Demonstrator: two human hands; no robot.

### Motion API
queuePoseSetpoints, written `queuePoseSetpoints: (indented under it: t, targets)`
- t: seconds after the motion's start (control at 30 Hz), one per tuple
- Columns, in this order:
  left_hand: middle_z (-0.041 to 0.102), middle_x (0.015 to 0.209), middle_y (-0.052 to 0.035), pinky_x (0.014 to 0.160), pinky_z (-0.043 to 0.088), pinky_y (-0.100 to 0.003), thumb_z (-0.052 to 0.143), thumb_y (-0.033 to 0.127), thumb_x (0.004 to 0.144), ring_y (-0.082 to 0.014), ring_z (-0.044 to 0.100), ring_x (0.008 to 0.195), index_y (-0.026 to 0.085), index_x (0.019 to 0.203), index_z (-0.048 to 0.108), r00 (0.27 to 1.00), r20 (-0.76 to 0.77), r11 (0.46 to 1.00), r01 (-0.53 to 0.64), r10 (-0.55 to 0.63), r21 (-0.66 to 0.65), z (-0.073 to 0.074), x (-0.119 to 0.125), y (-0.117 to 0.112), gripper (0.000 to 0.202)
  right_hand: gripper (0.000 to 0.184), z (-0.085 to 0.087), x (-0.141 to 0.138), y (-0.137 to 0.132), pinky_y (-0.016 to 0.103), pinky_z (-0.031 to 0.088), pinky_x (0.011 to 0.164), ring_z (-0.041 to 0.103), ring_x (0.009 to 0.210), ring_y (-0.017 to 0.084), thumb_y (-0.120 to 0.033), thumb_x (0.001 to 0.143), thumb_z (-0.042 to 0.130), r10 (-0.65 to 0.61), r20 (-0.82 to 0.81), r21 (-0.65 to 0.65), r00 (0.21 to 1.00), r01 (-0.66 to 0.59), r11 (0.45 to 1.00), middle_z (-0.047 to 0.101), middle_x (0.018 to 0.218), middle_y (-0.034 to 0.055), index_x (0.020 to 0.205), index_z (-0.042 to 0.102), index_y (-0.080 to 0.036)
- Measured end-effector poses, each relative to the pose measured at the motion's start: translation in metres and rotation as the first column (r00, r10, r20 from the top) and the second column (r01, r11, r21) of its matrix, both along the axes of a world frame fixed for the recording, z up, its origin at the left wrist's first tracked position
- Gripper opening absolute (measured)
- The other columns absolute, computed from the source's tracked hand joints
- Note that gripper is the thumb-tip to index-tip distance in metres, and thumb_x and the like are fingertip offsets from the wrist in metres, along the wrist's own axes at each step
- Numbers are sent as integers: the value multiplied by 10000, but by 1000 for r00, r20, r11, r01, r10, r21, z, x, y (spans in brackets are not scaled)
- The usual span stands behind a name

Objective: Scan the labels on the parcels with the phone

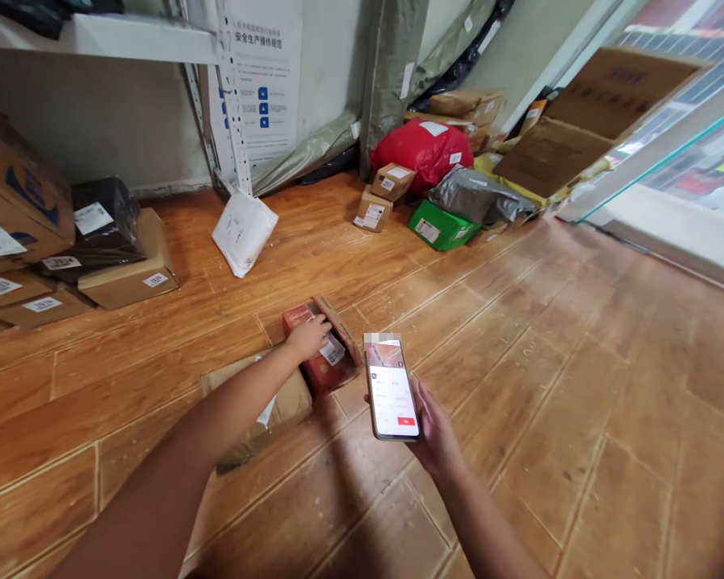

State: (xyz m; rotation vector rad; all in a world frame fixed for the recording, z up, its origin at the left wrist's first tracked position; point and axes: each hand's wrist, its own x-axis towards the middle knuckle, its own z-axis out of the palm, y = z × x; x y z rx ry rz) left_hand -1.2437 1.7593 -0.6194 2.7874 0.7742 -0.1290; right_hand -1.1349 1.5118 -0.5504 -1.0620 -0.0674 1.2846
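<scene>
My left hand [308, 336] reaches down to a small red and brown parcel [326, 363] lying on the wooden floor [549, 386], fingers curled over its top near a white label. Beside it, under my forearm, lies a brown paper parcel [277, 414]. My right hand [438, 430] holds a smartphone [391, 390] upright, screen lit and facing me, just right of the red parcel.
Stacked cardboard boxes [30, 241] and a black-wrapped parcel [105, 217] sit at left under a shelf. A white mailer bag [243, 231] leans mid-floor. At the back lie a red bag [425, 149], a green box [442, 227], a grey bag [476, 197] and small cartons [383, 193]. A glass door [669, 137] is at right.
</scene>
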Motion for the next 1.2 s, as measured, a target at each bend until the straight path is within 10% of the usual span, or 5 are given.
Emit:
queuePoseSetpoints:
  t: [0.2, 0.37, 0.67, 0.93, 1.2]
  targets:
    - [580, 1336, -155, 1084, 428, -479, 466, 99, 933, -272, 467, 1314, 143, 1044, 708, 941, 149, 916, 243, -302, 320, -13, -9, 5, 269, 531, -2, -2, -1, 359, 592, 746, 766, 852, 278, -607, 608, 827, -6, -7, -19, 1000, 5, 1000, 804, 999, 12, 1011, 749, -269]
    - [584, 1386, -97, 1181, 303, -368, 433, 90, 945, -176, 461, 1352, 149, 1201, 637, 869, 88, 864, 465, -487, 192, -11, -12, 33, 333, 531, -6, 1, -5, 377, 590, 756, 764, 869, 285, -590, 639, 818, -17, -3, -31, 1000, 17, 999, 799, 1024, 14, 1064, 730, -283]
    - [650, 1182, -80, 1086, 326, -530, 482, 267, 929, -260, 557, 1160, 221, 1099, 677, 906, -2, 897, 420, -424, 141, 4, 24, 28, 263, 496, -15, -1, 4, 424, 587, 796, 761, 874, 303, -574, 685, 787, -10, -21, -22, 1000, 9, 1000, 797, 1028, 38, 1063, 725, -259]
    - [522, 1353, -101, 1128, 211, -663, 572, 362, 894, -313, 454, 1266, 259, 1216, 627, 972, 47, 965, 221, -230, 138, -3, 6, 13, 342, 465, -15, -1, 8, 463, 557, 870, 756, 880, 309, -561, 701, 775, -13, -30, -9, 999, 12, 1000, 794, 1042, 35, 1061, 721, -273]
    - [647, 1182, -72, 1215, 93, -545, 611, 183, 820, -237, 538, 1178, 239, 1235, 637, 877, 140, 887, 449, -460, 103, 4, 14, 15, 419, 459, -19, 1, 9, 485, 543, 899, 746, 932, 326, -548, 749, 725, 2, 9, -14, 1000, -2, 1000, 790, 1059, 58, 1104, 713, -257]
